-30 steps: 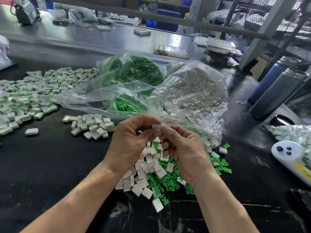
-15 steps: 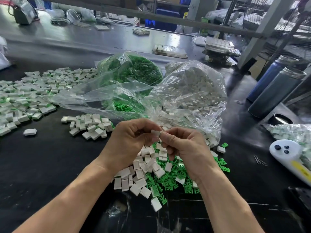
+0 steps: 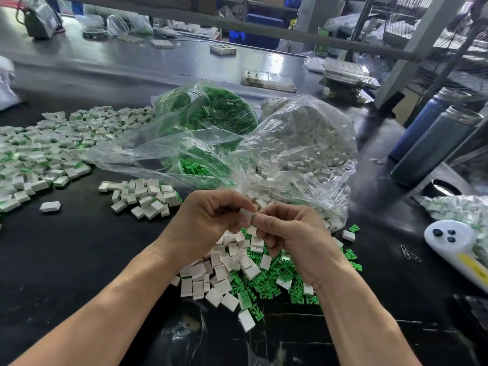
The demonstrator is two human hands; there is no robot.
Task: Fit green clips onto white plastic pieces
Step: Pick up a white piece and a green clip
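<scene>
Both hands meet above the loose pile, w/ one small white rectangular plastic piece [image 3: 247,214] pinched between them. Left hand [image 3: 208,223] fingers curl round its left end; right hand [image 3: 293,233] fingers are clenched at its right end, prob. on a green clip, but the clip itself is hidden so can't confirm.

Risks, as I judge them:
- Clip going in skewed or half-seated, since the join is covered by the fingers and can't be checked by eye.
- Piece slipping out of such a small pinch; it would drop into the mixed heap of white plastic pieces and green plastic clips [image 3: 237,273] on the black counter [image 3: 66,254] and be lost among unassembled ones.
- Clear plastic bag of white pieces [image 3: 303,143] lies open just behind the hands; a nudge could spill more.
</scene>
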